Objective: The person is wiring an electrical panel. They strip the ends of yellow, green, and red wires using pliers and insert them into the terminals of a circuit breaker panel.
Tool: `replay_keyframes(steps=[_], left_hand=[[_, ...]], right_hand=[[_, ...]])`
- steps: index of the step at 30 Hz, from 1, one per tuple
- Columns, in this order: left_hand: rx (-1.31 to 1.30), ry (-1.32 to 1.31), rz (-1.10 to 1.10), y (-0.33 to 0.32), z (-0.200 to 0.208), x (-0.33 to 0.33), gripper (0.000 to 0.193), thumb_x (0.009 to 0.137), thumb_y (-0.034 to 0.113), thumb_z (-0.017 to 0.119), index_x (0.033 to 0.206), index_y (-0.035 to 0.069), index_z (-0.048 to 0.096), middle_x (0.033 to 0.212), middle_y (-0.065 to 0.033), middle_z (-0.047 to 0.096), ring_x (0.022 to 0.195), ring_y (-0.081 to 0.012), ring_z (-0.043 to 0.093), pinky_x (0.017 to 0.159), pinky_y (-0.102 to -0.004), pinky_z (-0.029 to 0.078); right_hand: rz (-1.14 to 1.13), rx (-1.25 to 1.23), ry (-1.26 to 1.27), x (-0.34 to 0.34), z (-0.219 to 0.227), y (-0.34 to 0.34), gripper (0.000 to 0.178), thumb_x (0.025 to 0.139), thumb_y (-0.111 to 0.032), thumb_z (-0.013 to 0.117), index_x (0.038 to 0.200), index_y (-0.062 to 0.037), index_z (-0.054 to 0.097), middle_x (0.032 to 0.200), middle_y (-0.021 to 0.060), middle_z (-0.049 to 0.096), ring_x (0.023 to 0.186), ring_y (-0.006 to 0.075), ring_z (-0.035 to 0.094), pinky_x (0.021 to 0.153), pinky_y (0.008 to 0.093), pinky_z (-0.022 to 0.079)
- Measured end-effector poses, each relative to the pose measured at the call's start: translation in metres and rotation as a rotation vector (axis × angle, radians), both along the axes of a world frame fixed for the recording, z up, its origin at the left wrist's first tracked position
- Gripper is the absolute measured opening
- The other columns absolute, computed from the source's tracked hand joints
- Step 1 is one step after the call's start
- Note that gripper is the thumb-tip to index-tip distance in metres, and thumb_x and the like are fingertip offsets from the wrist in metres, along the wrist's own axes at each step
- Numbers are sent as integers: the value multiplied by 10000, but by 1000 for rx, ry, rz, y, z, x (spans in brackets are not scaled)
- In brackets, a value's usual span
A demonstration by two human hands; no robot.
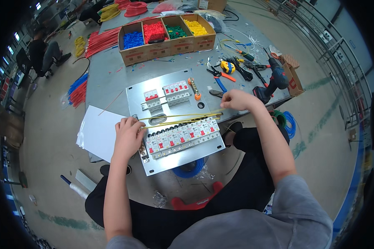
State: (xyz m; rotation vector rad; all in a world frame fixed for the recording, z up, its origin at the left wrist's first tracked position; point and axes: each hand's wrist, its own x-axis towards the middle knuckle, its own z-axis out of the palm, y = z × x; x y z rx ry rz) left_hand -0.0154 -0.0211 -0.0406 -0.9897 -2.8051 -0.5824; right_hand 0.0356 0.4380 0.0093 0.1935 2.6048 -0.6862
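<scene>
Several yellow-green wires (176, 120) stretch across a metal mounting plate (180, 159), over the gap between its breaker rows. My left hand (129, 135) is closed at their left ends, beside a terminal bar (143, 151) on the plate's left edge. Past the plate's right edge, my right hand (237, 100) pinches the far end of a wire. The near row of circuit breakers (182, 137) with red switches lies just below the wires. Farther back sit a small breaker (151, 95) and a wider breaker group (176, 89). An orange-ended brass terminal bar (194, 88) stands right of them.
A cardboard box (170, 45) holds blue, red, green and yellow small parts. At right lie a cordless drill (274, 79), wire strippers (220, 76), a tape measure (227, 67) and black cable ties (242, 70). A white sheet (97, 133) lies left; red wires (106, 43) behind it.
</scene>
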Motion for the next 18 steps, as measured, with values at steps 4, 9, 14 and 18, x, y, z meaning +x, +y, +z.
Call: replay_keyframes(steps=[4, 9, 14, 18], left_hand=[[28, 13, -13, 23, -3, -2, 479, 861, 197, 823, 1316, 113, 700, 1318, -82, 639, 1301, -298, 533, 1128, -445, 361], [-60, -69, -83, 34, -7, -20, 406, 849, 194, 830, 1235, 108, 739, 1199, -79, 686, 1226, -272, 577, 1090, -445, 382], [-113, -196, -110, 44, -9, -33, 182, 858, 184, 808, 996, 70, 777, 946, -74, 687, 1022, -265, 628, 1000, -419, 414], [-75, -189, -138, 49, -10, -32, 145, 857, 150, 775, 958, 49, 751, 919, -92, 686, 995, -283, 639, 975, -403, 436]], right_hand=[[107, 35, 133, 7, -36, -6, 400, 966, -322, 752, 1291, -93, 709, 1227, 155, 744, 1124, 314, 712, 1001, 412, 556], [113, -58, 43, 0, -41, -33, 421, 986, -360, 734, 1324, -117, 672, 1236, 148, 734, 1126, 313, 710, 988, 415, 556], [128, -27, -59, -3, -43, -35, 411, 1007, -414, 715, 1271, -104, 656, 1142, 138, 760, 1037, 261, 737, 874, 377, 572], [22, -197, -249, -4, -49, -29, 452, 1023, -475, 688, 1238, -79, 655, 1006, 115, 766, 886, 189, 746, 754, 348, 573]])
